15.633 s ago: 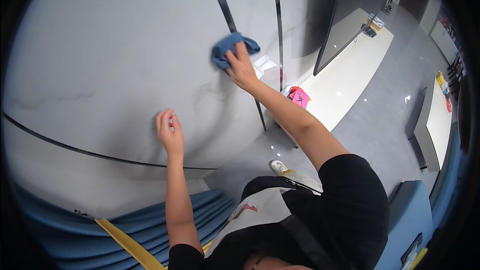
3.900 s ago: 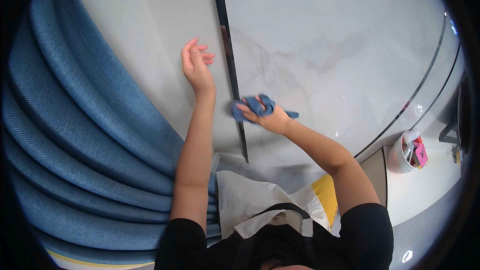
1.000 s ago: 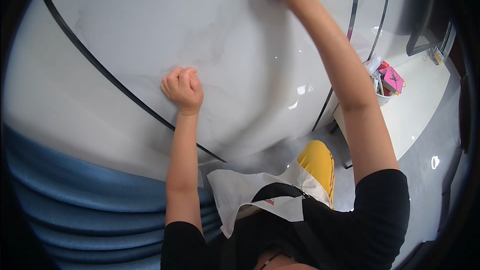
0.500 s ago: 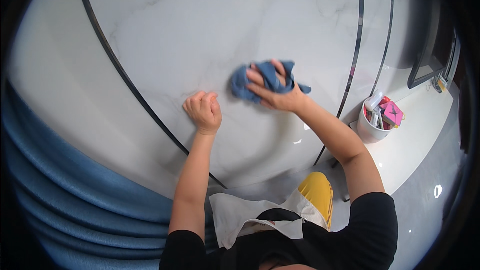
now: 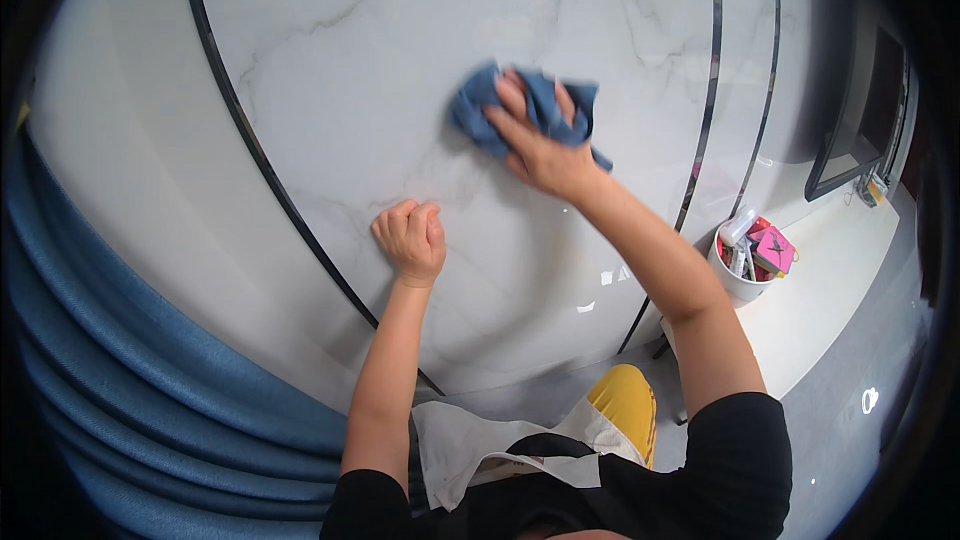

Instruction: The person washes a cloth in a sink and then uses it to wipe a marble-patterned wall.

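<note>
A crumpled blue cloth (image 5: 474,112) is pressed flat against a glossy white marble-patterned wall panel (image 5: 330,90). My right hand (image 5: 545,145) grips it, with folds of fabric bunched between the fingers. Lower and to the left, my left hand (image 5: 410,242) is closed in a fist, resting at the panel's surface. No object shows in that fist, though its palm side is hidden.
Dark trim strips (image 5: 262,165) edge the panel. Blue curtain folds (image 5: 150,360) hang at the lower left. On the right, a white table (image 5: 815,280) carries a white bucket (image 5: 742,286) of small items, beneath a wall-mounted black-framed screen (image 5: 865,110).
My right hand has slid the cloth upward across the panel. The left fist appears slightly lower in the picture, as the whole view has shifted a little.
</note>
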A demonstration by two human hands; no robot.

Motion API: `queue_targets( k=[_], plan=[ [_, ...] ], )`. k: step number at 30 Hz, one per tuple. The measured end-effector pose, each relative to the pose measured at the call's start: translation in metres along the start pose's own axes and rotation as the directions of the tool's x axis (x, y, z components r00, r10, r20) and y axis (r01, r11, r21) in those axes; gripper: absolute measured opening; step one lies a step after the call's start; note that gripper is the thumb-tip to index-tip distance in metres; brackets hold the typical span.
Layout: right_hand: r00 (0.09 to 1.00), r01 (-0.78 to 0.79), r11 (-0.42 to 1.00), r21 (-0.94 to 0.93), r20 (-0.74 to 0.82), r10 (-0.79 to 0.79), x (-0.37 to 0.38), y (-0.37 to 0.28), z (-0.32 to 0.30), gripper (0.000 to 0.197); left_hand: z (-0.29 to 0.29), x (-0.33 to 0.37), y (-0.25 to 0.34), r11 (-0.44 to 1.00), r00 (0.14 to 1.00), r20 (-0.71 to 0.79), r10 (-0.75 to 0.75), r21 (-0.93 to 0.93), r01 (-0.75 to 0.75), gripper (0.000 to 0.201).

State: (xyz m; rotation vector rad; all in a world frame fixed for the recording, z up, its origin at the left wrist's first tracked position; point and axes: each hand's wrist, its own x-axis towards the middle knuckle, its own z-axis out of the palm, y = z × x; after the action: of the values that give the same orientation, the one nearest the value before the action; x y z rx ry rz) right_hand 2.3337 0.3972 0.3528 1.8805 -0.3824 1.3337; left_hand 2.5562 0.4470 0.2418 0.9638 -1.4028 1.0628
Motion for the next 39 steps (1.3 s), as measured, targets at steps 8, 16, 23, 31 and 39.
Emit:
queue_targets(
  k=[8,16,23,31,39],
  plan=[
    [0.930,-0.041,0.979,0.199,0.366,-0.036,-0.237,-0.033,-0.030,0.037,-0.001,0.005,0.012,0.996,0.998,0.017,0.067,-0.062,-0.065,0.010],
    [0.881,-0.374,0.927,-0.020,0.305,0.362,-0.214,-0.036,-0.022,0.038,0.010,-0.001,0.016,0.987,0.986,0.036,0.160,0.027,-0.161,0.010],
    [0.947,-0.300,0.953,-0.047,-0.132,0.291,-0.055,0.104,-0.031,0.053,0.016,0.008,0.014,0.981,0.981,0.026,0.190,0.024,-0.190,0.011],
    [0.936,-0.344,0.931,-0.125,-0.119,0.330,0.057,0.133,-0.059,0.045,0.019,0.000,0.010,0.981,0.984,0.039,0.174,0.078,-0.176,0.011],
    [0.966,-0.161,0.985,0.061,0.214,0.144,-0.166,0.003,-0.009,0.048,0.040,-0.016,0.055,0.962,0.949,0.163,0.270,-0.099,-0.256,0.012]
  ],
)
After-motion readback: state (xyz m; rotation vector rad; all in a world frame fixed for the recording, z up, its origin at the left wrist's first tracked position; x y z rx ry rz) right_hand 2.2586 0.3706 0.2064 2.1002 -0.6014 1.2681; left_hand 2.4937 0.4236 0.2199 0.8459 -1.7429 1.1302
